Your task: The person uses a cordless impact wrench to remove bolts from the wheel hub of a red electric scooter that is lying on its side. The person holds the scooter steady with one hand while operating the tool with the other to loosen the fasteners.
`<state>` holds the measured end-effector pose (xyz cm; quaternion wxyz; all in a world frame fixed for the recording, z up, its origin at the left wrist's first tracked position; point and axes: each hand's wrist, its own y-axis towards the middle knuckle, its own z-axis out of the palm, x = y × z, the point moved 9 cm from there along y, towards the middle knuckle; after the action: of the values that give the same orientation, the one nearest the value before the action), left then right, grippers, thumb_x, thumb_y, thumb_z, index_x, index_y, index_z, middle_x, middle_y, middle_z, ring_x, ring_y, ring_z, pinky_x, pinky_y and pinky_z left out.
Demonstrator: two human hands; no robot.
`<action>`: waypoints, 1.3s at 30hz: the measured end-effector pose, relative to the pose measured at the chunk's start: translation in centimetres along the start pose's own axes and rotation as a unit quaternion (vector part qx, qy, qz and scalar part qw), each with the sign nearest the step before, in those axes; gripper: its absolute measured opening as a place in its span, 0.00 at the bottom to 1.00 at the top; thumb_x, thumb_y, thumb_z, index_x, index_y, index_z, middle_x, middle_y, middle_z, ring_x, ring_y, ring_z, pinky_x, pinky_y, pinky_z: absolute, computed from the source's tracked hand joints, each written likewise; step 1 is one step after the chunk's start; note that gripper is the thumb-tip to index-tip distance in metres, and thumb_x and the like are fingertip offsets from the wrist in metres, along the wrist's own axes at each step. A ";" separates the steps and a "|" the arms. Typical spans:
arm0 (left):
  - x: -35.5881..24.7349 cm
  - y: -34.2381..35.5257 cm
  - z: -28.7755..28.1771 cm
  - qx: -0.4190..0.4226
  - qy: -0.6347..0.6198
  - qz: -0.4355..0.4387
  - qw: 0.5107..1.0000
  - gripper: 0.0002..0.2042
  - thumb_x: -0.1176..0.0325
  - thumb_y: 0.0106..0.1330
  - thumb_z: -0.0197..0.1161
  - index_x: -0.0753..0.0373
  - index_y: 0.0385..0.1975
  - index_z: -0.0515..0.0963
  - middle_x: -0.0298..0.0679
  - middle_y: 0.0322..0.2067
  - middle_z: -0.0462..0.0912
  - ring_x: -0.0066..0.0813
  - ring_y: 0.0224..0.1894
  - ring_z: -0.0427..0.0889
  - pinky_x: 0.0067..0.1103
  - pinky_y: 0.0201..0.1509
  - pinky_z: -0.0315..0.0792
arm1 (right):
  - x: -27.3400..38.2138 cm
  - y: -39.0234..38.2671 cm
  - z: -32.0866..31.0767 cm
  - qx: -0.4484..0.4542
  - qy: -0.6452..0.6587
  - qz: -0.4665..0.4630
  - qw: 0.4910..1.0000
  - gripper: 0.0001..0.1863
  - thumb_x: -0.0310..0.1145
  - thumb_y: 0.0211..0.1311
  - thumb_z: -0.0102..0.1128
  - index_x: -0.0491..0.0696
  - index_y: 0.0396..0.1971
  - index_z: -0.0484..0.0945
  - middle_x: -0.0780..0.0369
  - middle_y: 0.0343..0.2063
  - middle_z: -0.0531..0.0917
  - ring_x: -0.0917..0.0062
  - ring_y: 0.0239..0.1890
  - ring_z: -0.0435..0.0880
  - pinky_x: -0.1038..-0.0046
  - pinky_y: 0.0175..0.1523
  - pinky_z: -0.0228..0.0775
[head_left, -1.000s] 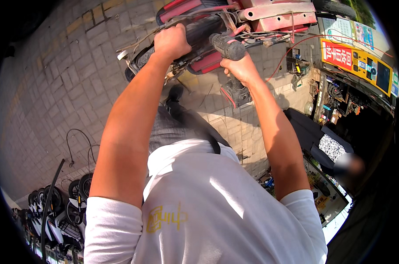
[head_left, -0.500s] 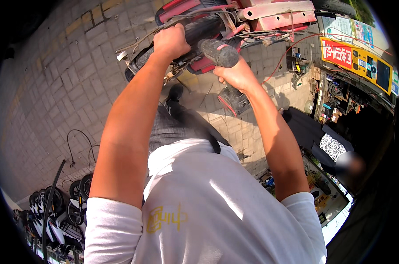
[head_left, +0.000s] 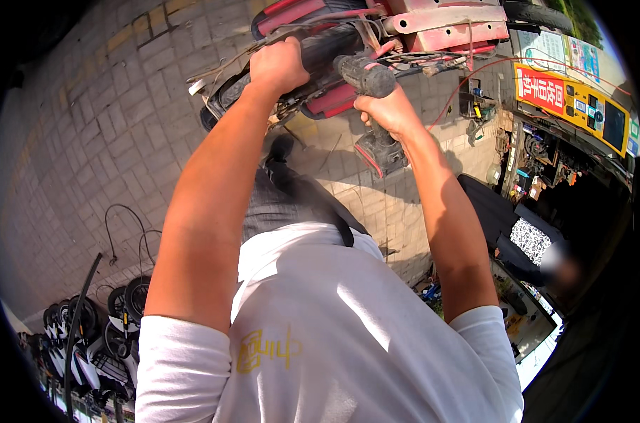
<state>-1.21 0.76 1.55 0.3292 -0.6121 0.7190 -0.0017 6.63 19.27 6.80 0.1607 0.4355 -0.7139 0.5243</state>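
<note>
A red scooter [head_left: 449,35] with worn, partly stripped bodywork stands at the top of the view. My left hand [head_left: 278,65] is closed in a fist at its dark, cable-strewn front section; what the fingers wrap round is hidden. In my right hand [head_left: 390,113] is a dusty dark cordless drill [head_left: 366,76], held by its grip, with the battery [head_left: 382,156] pointing down toward me. The drill's nose points left, toward my left hand. Whether its tip touches the scooter, I cannot tell.
Paving bricks [head_left: 108,155] cover the ground. A thin red cable [head_left: 450,99] runs from the scooter to the right. A yellow machine [head_left: 581,106] and a tool-filled stall line the right side, where a person in dark clothes [head_left: 500,218] stands. Several scooters [head_left: 87,338] are parked lower left.
My right hand has shifted right and slightly up with the drill, away from my left hand. The left hand keeps its closed hold, nearly unmoved.
</note>
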 end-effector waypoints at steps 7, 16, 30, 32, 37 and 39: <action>-0.1 0.0 -0.1 0.003 0.005 -0.002 1.000 0.22 0.62 0.50 0.68 0.64 0.45 0.77 0.49 0.42 0.86 0.47 0.46 0.85 0.36 0.51 0.78 | 0.4 -1.2 0.7 0.013 0.010 0.014 1.000 0.13 0.24 0.50 0.64 0.40 0.37 0.77 0.64 0.26 0.80 0.81 0.21 0.78 0.74 0.26 0.71; -0.2 -0.2 -0.2 0.003 0.005 -0.004 1.000 0.22 0.62 0.51 0.69 0.64 0.46 0.78 0.47 0.42 0.86 0.46 0.47 0.85 0.35 0.51 0.78 | 0.0 -2.1 1.2 -0.005 -0.011 0.013 1.000 0.18 0.25 0.49 0.64 0.39 0.43 0.77 0.63 0.24 0.80 0.81 0.20 0.78 0.72 0.27 0.70; 0.0 -0.1 0.0 0.005 0.007 -0.005 1.000 0.22 0.62 0.50 0.69 0.64 0.46 0.77 0.47 0.43 0.86 0.46 0.47 0.85 0.36 0.50 0.78 | -0.5 -0.8 0.4 0.005 0.023 0.004 1.000 0.13 0.24 0.50 0.63 0.39 0.37 0.77 0.63 0.24 0.80 0.81 0.20 0.77 0.74 0.26 0.70; 0.0 0.0 0.2 0.001 0.002 0.000 1.000 0.23 0.60 0.49 0.69 0.65 0.45 0.77 0.49 0.41 0.86 0.48 0.46 0.85 0.36 0.50 0.78 | -0.4 -1.2 0.7 0.011 0.010 0.006 1.000 0.09 0.25 0.50 0.64 0.41 0.32 0.77 0.64 0.24 0.80 0.81 0.21 0.78 0.75 0.27 0.71; -0.2 -0.1 -0.3 0.011 0.007 -0.007 1.000 0.23 0.62 0.50 0.69 0.65 0.46 0.77 0.47 0.44 0.86 0.46 0.48 0.85 0.35 0.51 0.78 | -0.6 -2.3 1.8 -0.004 -0.019 0.002 1.000 0.08 0.25 0.50 0.63 0.41 0.31 0.77 0.65 0.22 0.80 0.81 0.22 0.78 0.74 0.28 0.70; -0.2 -0.1 -0.1 0.009 0.008 -0.004 1.000 0.23 0.62 0.50 0.69 0.65 0.46 0.77 0.47 0.44 0.86 0.46 0.48 0.85 0.35 0.52 0.78 | -1.2 -2.2 1.8 -0.005 -0.041 0.002 0.999 0.07 0.25 0.50 0.63 0.42 0.31 0.78 0.65 0.22 0.80 0.81 0.22 0.79 0.74 0.28 0.70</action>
<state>-1.16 0.88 1.77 0.3292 -0.6116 0.7192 -0.0145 9.43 18.07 6.63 0.1323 0.4539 -0.7234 0.5032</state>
